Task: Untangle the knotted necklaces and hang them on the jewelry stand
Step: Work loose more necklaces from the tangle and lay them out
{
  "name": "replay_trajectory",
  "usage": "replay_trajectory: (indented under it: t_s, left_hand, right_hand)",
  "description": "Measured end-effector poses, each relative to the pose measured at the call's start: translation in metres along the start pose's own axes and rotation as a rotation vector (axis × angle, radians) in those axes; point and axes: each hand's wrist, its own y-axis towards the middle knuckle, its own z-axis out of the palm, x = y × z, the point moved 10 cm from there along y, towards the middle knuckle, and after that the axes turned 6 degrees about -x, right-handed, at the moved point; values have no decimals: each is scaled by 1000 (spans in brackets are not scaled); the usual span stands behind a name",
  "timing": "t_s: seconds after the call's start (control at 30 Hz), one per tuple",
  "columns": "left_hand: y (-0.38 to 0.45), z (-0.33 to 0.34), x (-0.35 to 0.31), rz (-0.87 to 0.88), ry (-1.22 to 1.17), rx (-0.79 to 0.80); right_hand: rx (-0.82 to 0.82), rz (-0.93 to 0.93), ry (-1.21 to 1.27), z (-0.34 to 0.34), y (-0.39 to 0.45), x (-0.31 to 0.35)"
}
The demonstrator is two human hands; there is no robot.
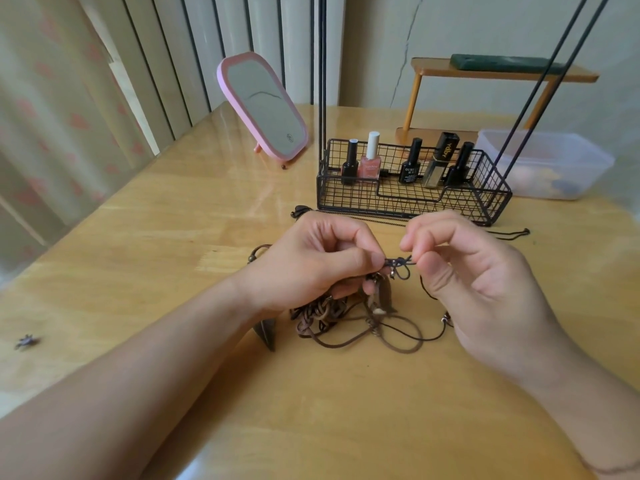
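Currently: both hands pinching one knot in the tangled necklaces [360, 317].
Left hand [311, 261] grips the dark cord at the knot [400, 266] between thumb and forefinger, right hand [474, 271] pinches the other side. Rest of the tangle lies on the wooden table [173, 237] under the hands, just in front of the black wire basket [408, 199] of nail polish bottles [370, 161].

Head camera, single view: worn high, facing forward and down, close over wooden table [145, 244] towards wall.
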Motion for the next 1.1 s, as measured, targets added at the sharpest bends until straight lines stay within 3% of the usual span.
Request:
replay_trajectory:
  t_s: [0.27, 0.53, 0.8, 1.1]
  left_hand:
    - [1, -3, 0, -20, -3, -21]
    - [1, -6, 3, -36, 30, -63]
    - [0, -5, -1, -15, 51, -54]
    - [0, 0, -1, -15, 63, -18]
  right_hand:
    - [-112, 83, 2, -12, -1, -10]
    - [-150, -216, -275, -20, -4, 27]
    - [-77, 6, -400, -15, -2, -4]
    - [-78, 93, -276, -13, -3, -12]
